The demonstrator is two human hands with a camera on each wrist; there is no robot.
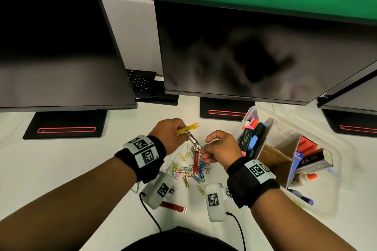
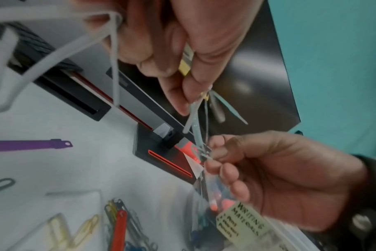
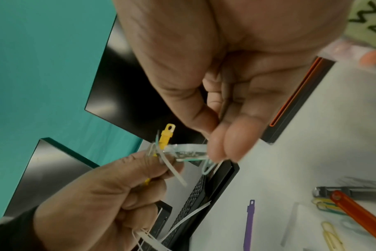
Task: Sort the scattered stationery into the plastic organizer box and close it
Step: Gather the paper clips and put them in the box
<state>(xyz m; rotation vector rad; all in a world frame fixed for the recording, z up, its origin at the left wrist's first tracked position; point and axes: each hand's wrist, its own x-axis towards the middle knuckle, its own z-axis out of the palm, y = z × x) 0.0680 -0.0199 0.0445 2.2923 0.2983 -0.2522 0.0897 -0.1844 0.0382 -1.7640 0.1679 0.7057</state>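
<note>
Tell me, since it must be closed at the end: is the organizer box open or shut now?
Open. The organizer box has no lid on it, and the markers stand uncovered in one compartment.

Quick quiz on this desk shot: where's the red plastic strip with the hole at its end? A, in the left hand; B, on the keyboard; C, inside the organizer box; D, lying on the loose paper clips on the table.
D: the red strip lies across the paper clips on the table, below both hands.
</note>
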